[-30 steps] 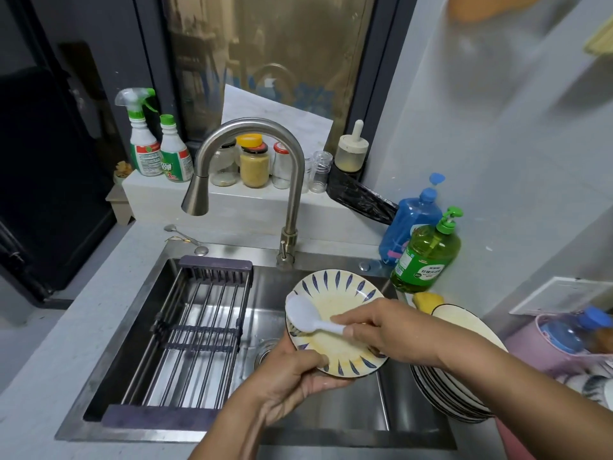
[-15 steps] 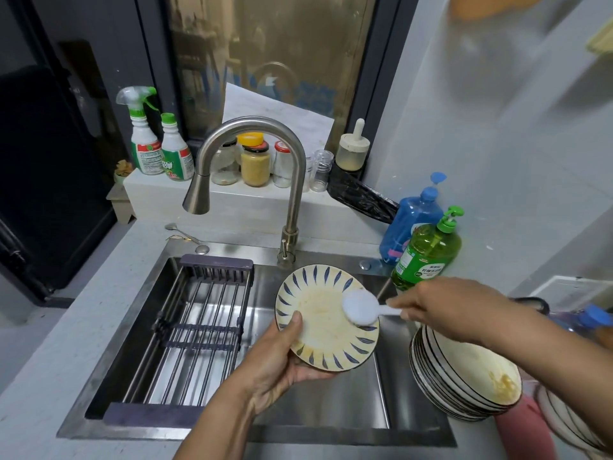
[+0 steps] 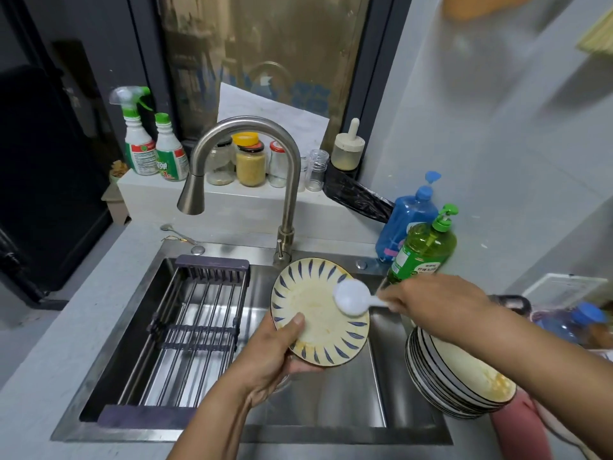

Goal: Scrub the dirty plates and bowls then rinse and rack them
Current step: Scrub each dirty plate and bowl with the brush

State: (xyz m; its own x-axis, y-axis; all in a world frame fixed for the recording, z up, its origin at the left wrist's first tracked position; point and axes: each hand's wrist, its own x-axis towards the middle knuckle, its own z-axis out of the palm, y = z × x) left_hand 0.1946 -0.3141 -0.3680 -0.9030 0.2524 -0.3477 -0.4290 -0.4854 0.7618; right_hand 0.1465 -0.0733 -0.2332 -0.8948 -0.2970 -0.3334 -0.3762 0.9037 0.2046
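Observation:
My left hand (image 3: 268, 356) grips a cream plate (image 3: 320, 310) with blue leaf marks on its rim, tilted over the steel sink (image 3: 331, 400), thumb on its face. My right hand (image 3: 431, 303) holds the handle of a white round-headed scrubber (image 3: 351, 297), whose head rests on the plate's upper right part. Yellowish smears cover the plate's middle. A stack of dirty striped plates and bowls (image 3: 461, 376) leans at the sink's right edge, the top one stained orange.
A wire drying rack (image 3: 195, 327) spans the sink's left half. The faucet (image 3: 245, 167) arches above, spout over the rack. Green (image 3: 424, 250) and blue (image 3: 408, 220) soap bottles stand behind my right hand. Spray bottles (image 3: 152, 151) and jars (image 3: 250, 164) line the back ledge.
My right hand drew back to the right with the scrubber, sliding its head from the plate's left-centre to its upper right. The plate shifted slightly left, and the stack is now uncovered.

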